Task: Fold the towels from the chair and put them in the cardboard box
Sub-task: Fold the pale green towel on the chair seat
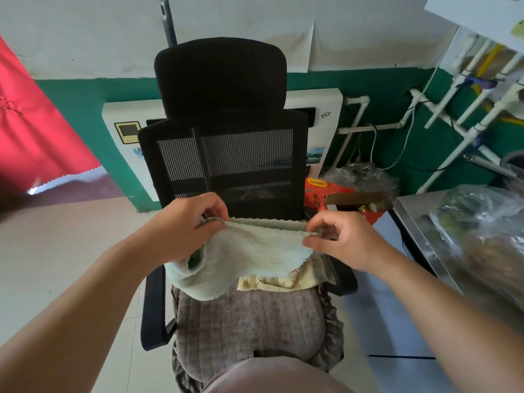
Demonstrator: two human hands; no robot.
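Both hands are up over the black mesh office chair [226,154]. The left hand [184,228] pinches one top corner of a pale green towel [249,259], the right hand [340,242] pinches the other, and the edge runs taut between them. The towel sags onto the seat, over a cream checked cloth [286,279] on the grey quilted cushion [249,321]. A steel table [419,222] stands at the right, carrying plastic bags [482,228].

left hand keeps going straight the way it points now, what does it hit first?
Probably the mesh back of the chair. The left hand pinches a corner of the pale towel and points forward over the seat; the backrest stands right behind its fingers. Depth is unclear from one view.
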